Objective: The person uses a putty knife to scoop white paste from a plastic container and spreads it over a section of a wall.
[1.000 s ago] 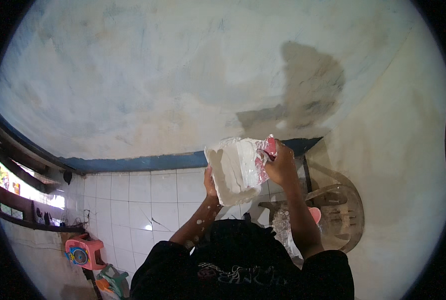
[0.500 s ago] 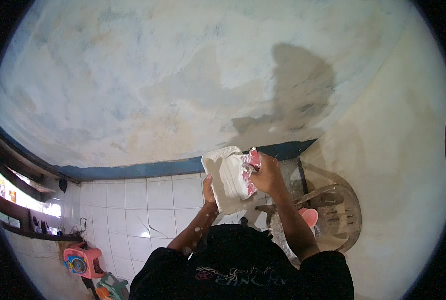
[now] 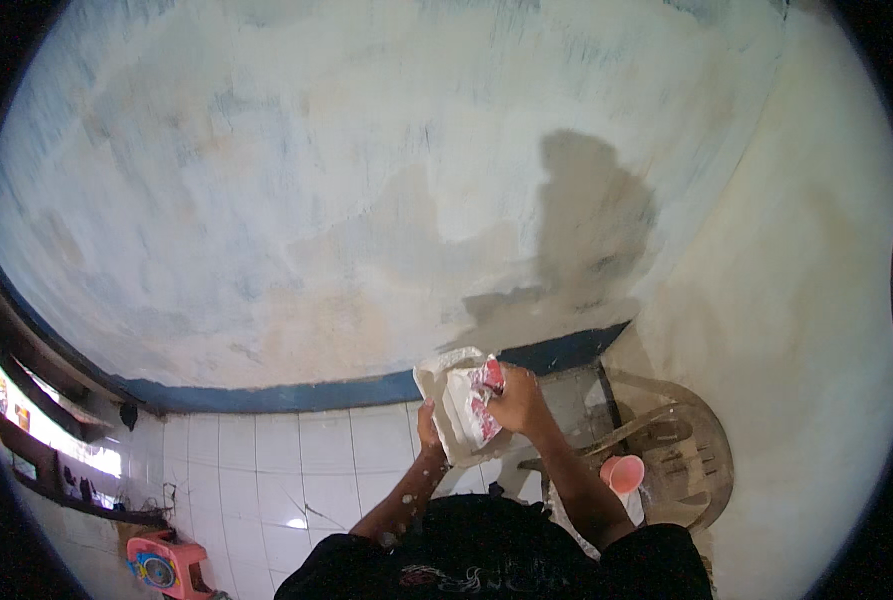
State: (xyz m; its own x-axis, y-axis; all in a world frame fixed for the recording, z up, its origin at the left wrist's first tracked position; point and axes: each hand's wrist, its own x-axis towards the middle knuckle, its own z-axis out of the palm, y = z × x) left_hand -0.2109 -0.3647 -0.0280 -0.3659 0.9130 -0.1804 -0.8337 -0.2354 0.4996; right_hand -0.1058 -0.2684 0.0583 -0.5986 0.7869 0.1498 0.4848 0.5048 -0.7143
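My left hand (image 3: 428, 430) grips the near-left side of a white, shallow tray (image 3: 430, 385) coated with thick white paste. In my right hand (image 3: 520, 402) is a red putty knife (image 3: 491, 376), its fingers wrapped round the grip. White paste smears its red surface, and its wide edge lies in or over the tray; contact with the bottom cannot be made out. Both hands are in front of my chest, below the patchy white-and-blue wall (image 3: 336, 210). White spots mark my left forearm.
A blue band (image 3: 286, 399) runs along the wall above white tiles (image 3: 326, 455). At right a dirty plastic chair (image 3: 706, 455) stands by the side wall, with a pink cup (image 3: 622, 471) at its seat. A pink plastic stool (image 3: 188, 575) is at lower left, under a window ledge (image 3: 96, 508).
The view has tilted upward, so the wall band, tray and hands appear lower. The putty knife remains at the tray, its angle slightly changed.
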